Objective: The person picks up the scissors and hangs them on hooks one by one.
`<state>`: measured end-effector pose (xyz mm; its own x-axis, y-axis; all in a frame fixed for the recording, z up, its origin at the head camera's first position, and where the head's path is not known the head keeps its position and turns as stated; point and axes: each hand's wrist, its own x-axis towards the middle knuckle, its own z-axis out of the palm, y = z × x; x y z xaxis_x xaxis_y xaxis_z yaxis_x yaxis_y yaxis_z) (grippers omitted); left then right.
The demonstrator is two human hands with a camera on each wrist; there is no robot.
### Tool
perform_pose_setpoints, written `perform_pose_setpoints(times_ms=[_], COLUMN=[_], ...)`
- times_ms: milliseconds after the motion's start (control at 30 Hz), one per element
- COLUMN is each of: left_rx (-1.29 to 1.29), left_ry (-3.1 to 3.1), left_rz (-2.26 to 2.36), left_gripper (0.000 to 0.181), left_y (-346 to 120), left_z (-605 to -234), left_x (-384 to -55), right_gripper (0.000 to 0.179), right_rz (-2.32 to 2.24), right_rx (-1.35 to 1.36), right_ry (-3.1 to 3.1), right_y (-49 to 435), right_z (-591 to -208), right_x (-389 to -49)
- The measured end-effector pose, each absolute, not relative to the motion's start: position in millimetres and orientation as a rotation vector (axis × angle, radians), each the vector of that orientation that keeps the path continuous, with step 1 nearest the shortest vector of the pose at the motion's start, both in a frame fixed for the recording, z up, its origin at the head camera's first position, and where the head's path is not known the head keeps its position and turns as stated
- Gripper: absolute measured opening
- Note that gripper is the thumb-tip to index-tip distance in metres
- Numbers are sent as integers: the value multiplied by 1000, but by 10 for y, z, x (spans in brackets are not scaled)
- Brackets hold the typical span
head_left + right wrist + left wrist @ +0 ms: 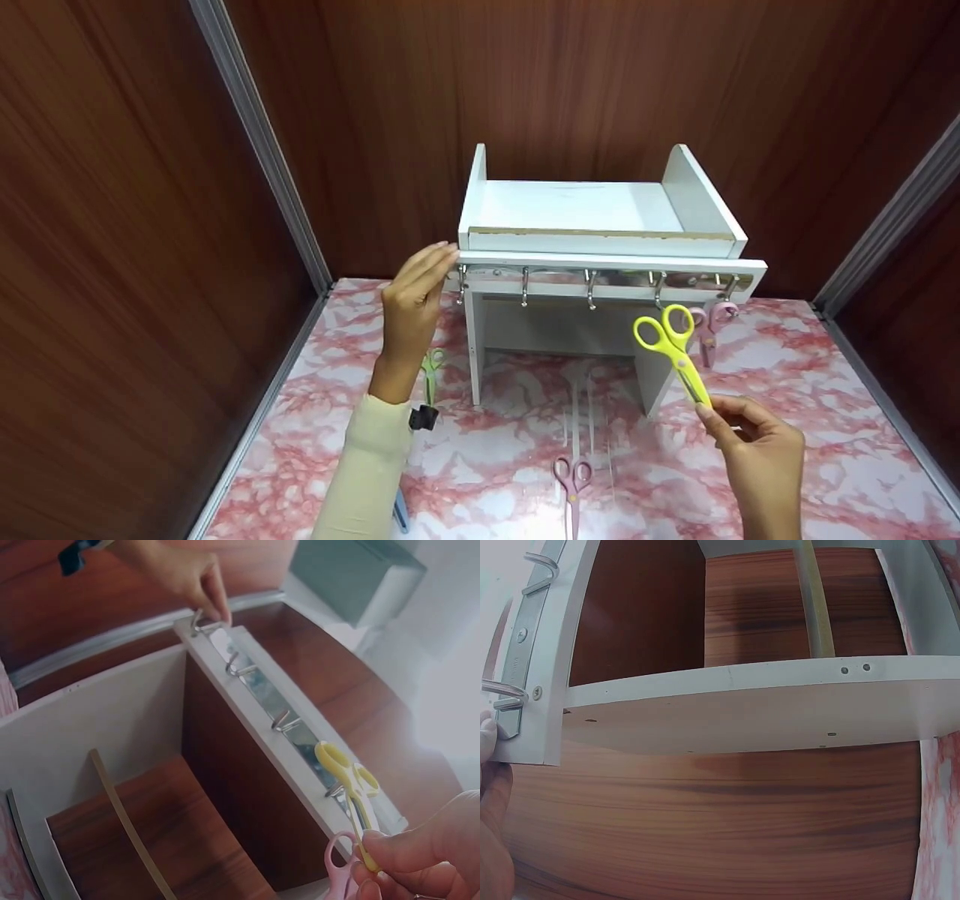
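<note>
My right hand [757, 442] pinches yellow scissors [677, 352] by the blade end between thumb and fingers. Their handle loops point up, just in front of the fourth hook [660, 289] from the left. At the far left end of the white hook rail [600, 260], my left hand [412, 307] holds the board's edge, with a fingertip on its front face in the left wrist view. Pink scissors [706, 337] hang from the rightmost hook, partly behind the yellow ones. The rail runs across the front of a white wooden shelf unit [477, 337].
On the marbled pink table [465, 465] lie more pink scissors [572, 487] in front of the unit. Green scissors [430, 375] are left of it, and a blue item [401, 511] is partly hidden by the left sleeve. Brown wood-grain panels [570, 90] enclose the back and sides.
</note>
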<state>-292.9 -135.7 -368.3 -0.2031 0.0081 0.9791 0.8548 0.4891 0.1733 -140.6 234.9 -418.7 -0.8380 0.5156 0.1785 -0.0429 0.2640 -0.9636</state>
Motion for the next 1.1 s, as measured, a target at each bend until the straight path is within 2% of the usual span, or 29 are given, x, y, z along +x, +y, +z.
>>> perform_pose_setpoints(times_ms=[867,1100], left_rx=[-771,-773], left_ry=[-1595,-1604], left_rz=[-931,-926], left_gripper=[24,26], left_y=[-1363,-1370], left_z=[-3658,-3664], left_x=[-2924,-2910], right_gripper=[22,17], right_rz=[1502,1482], right_rx=[-375,-308], right_ry=[-2146,-2133], right_y=[2353,2376], right_z=[-4191,-4194], right_x=[-1544,-1609])
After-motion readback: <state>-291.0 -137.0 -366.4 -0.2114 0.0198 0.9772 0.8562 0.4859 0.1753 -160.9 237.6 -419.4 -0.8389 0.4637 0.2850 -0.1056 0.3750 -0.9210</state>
